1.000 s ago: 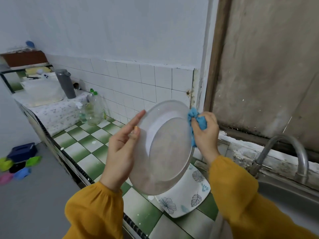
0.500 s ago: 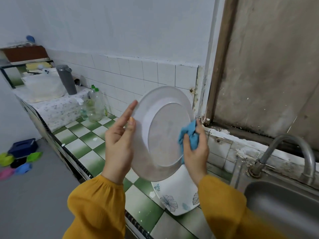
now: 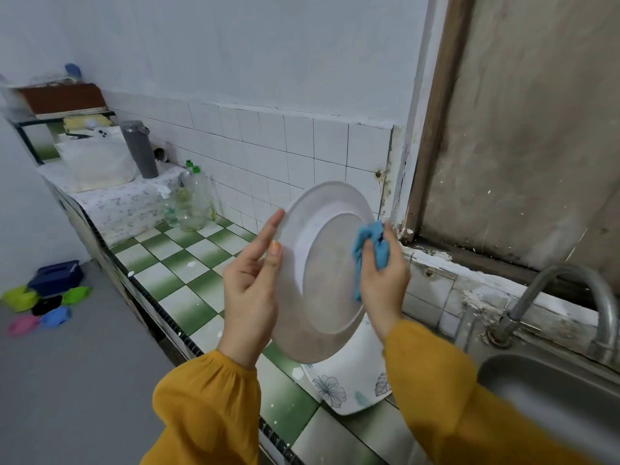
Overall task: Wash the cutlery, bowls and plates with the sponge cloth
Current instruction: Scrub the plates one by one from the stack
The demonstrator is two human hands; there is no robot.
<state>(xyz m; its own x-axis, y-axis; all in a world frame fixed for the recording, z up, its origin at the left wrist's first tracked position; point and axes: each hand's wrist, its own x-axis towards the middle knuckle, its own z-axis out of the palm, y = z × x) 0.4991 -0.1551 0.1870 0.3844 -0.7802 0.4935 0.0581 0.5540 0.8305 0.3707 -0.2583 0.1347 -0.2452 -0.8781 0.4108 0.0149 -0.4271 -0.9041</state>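
Wiping a plate is the step in hand, judging by the head view, the only one we have. We see the left hand holding the white plate on edge in the air above the desk. Its underside is turned towards us. The thumb lies on the near face of the rim and the forefinger runs straight along the edge; the other fingers are hidden behind the plate. The right hand has its fingers curled tight around the blue sponge cloth, which is bunched and touches the plate's right rim.

We judge that the next move calls for drawing the cloth around the rim and over the foot ring. The left hand would turn the plate and keep a firm pinch, since a wet rim may slip.

As for containers, the steel sink lies to the right under the tap. Only a corner of its basin shows, so we cannot tell what it holds. A flowered plate lies on the desk just below the held one, and nothing shows on its visible part. Clear bottles with green caps stand by the tiled wall; they look nearly drained, though we cannot be sure. No cutlery or bowls are in view.
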